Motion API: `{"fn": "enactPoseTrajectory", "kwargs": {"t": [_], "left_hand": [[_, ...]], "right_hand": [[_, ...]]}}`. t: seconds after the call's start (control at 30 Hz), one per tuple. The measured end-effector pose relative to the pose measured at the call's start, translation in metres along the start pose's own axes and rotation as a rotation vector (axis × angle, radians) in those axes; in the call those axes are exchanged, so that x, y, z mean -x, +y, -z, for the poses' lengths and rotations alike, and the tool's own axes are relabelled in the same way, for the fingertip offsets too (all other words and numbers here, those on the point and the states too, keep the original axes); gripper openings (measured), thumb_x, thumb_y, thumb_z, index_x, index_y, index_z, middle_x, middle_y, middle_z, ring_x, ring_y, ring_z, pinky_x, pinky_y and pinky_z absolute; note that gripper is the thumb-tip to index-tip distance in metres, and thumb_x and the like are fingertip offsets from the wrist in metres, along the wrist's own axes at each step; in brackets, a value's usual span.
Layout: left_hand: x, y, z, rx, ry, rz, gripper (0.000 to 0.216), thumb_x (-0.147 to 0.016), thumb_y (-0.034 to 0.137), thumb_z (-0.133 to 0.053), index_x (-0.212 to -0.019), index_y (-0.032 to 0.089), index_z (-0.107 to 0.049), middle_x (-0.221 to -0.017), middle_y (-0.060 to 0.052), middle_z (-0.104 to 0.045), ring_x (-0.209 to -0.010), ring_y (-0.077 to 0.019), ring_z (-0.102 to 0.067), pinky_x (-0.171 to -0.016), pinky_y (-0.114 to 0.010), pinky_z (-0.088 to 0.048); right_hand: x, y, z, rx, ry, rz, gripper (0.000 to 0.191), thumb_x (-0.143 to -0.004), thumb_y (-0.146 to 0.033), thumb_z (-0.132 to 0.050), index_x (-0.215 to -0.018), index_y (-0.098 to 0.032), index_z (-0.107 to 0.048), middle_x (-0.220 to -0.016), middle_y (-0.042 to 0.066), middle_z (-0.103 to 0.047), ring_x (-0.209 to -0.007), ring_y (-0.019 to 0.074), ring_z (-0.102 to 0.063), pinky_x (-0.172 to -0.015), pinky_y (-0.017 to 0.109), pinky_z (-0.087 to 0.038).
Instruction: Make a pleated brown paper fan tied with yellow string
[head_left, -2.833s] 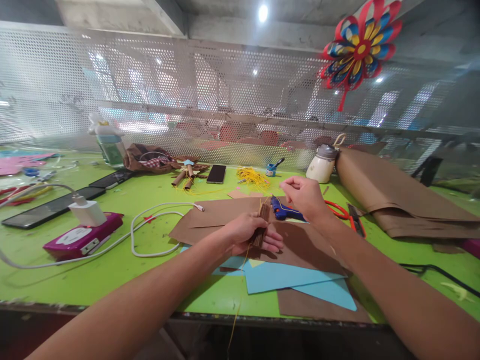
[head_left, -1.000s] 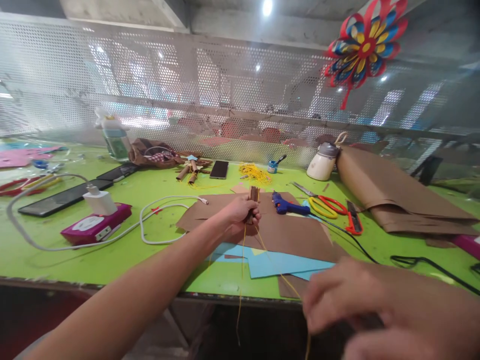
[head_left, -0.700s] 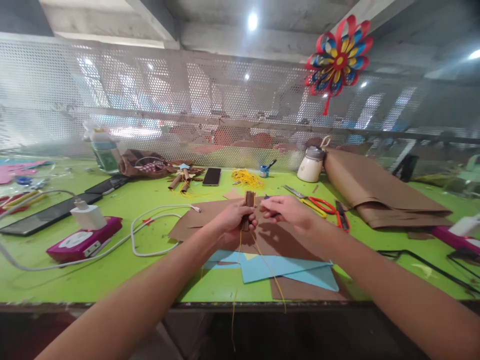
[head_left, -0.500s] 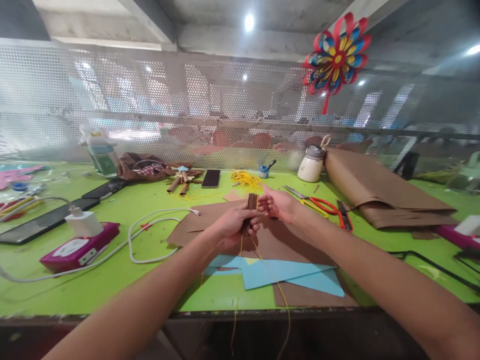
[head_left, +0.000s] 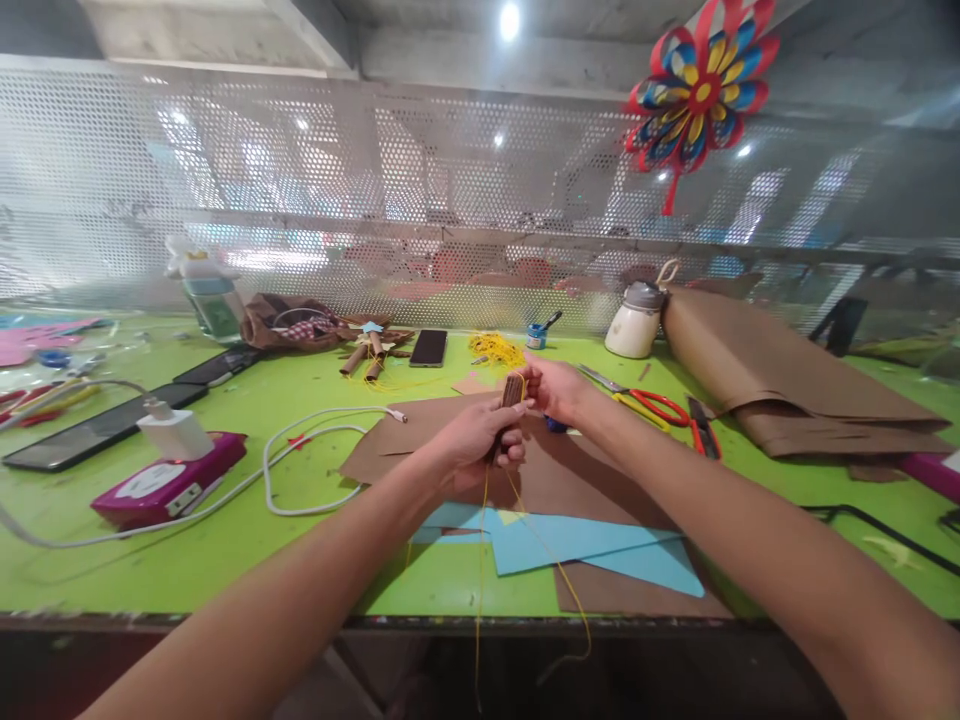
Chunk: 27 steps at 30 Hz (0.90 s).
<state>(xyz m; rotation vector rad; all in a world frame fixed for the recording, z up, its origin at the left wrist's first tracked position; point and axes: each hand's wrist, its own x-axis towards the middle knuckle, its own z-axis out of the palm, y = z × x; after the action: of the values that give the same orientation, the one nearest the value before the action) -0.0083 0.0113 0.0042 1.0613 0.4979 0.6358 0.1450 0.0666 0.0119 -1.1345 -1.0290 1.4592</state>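
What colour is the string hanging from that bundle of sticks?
Yellow string, seen best in the head view.

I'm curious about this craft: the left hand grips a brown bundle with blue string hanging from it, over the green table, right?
Not quite: the string is yellow, not blue. The head view shows the left hand gripping the brown bundle over the green table, as you said.

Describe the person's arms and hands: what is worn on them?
The left arm and right arm are bare to the frame's edge: no sleeves show. The left hand and right hand wear no gloves; no watch, ring or bracelet is visible.
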Motion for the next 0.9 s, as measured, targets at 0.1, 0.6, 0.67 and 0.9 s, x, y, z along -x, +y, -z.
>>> {"fn": "enactPoseTrajectory", "kwargs": {"t": [0.1, 0.6, 0.67, 0.9], "left_hand": [[-0.001, 0.000, 0.003, -0.039, 0.011, -0.030, 0.014, -0.084, 0.028, -0.051, -0.091, 0.016, -0.048, -0.054, 0.003, -0.047, -0.050, -0.0120, -0.056, -0.044, -0.019, -0.042], [-0.004, 0.011, 0.000, 0.171, 0.400, -0.209, 0.015, -0.086, 0.016, -0.042, -0.075, 0.012, -0.050, -0.058, -0.005, -0.061, -0.055, -0.0153, -0.064, -0.053, -0.025, -0.052], [-0.005, 0.010, 0.002, 0.186, 0.380, -0.205, 0.017, -0.086, 0.016, -0.042, -0.073, 0.011, -0.052, -0.061, -0.007, -0.063, -0.059, -0.0168, -0.065, -0.056, -0.027, -0.053], [-0.005, 0.006, 0.000, 0.221, 0.329, -0.136, 0.022, -0.088, 0.019, -0.040, -0.073, 0.010, -0.054, -0.068, -0.011, -0.065, -0.066, -0.0194, -0.067, -0.069, -0.033, -0.054]], "right_hand": [[0.009, 0.002, 0.004, -0.081, -0.083, -0.039, 0.037, -0.089, -0.037, -0.047, -0.066, -0.010, -0.058, -0.053, 0.003, -0.058, -0.045, 0.0080, -0.052, -0.042, 0.018, -0.040], [0.105, 0.045, -0.023, 0.129, -0.125, 0.036, 0.040, -0.086, -0.054, -0.041, -0.084, -0.017, -0.056, -0.048, 0.000, -0.057, -0.036, 0.0082, -0.039, -0.038, 0.020, -0.026], [0.112, 0.040, -0.028, 0.226, -0.078, 0.083, 0.032, -0.085, -0.046, -0.047, -0.076, -0.017, -0.056, -0.040, -0.003, -0.050, -0.033, 0.0068, -0.031, -0.037, 0.020, -0.018], [0.144, -0.003, -0.057, 0.471, -0.012, -0.021, 0.040, -0.087, -0.018, -0.045, -0.047, -0.019, -0.046, -0.025, -0.006, -0.032, -0.029, 0.0067, -0.025, -0.040, 0.025, -0.021]]}}
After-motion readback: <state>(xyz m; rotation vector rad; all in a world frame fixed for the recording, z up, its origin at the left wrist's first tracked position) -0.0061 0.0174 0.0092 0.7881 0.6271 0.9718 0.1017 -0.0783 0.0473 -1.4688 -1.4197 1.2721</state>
